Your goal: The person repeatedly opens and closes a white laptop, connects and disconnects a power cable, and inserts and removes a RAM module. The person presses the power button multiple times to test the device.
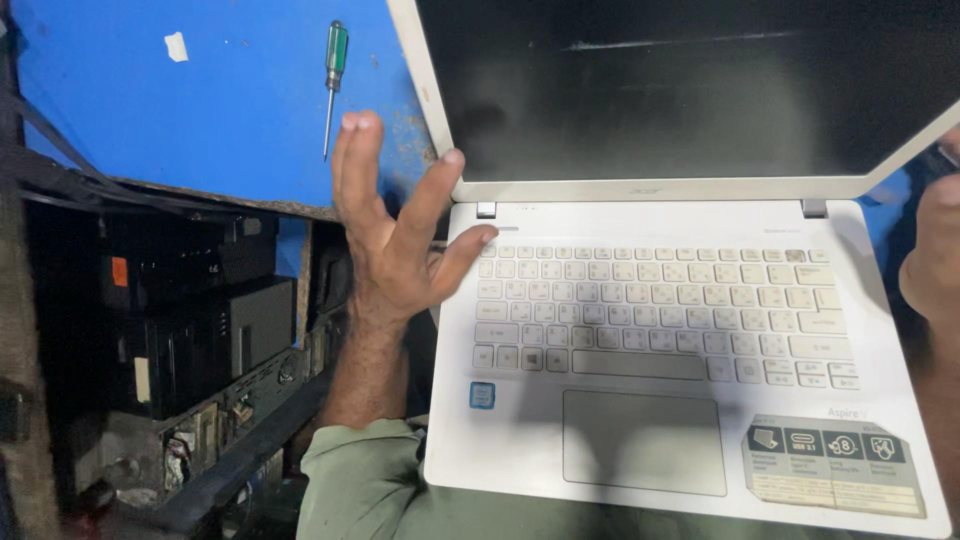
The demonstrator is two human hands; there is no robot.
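The left hand (pixel 385 240) grips nothing: its fingers are spread wide and raised, with only the thumb tip resting on the top left corner of the laptop (pixel 660 330), just beside the left hinge. The right hand (pixel 935 260) sits at the laptop's right edge, near the right hinge, but it is cut off by the frame, so I cannot tell whether it is closed on anything.

The laptop is white and open, its screen (pixel 690 85) dark and tilted back. Its base seems to rest on the person's lap, against green clothing at the near edge. The keyboard (pixel 665 315) fills the upper half of the base, and the grey touchpad (pixel 643 440) lies below it. 1 small blue sticker (pixel 482 395) sits at the laptop's lower left, and a larger grey label (pixel 835 465) at its lower right.

Left of the laptop's screen, a screwdriver (pixel 333 85) with a green handle lies on a blue table (pixel 150 110). Below that table, left of the laptop's base, dark boxes (pixel 190 320) sit on a cluttered shelf.
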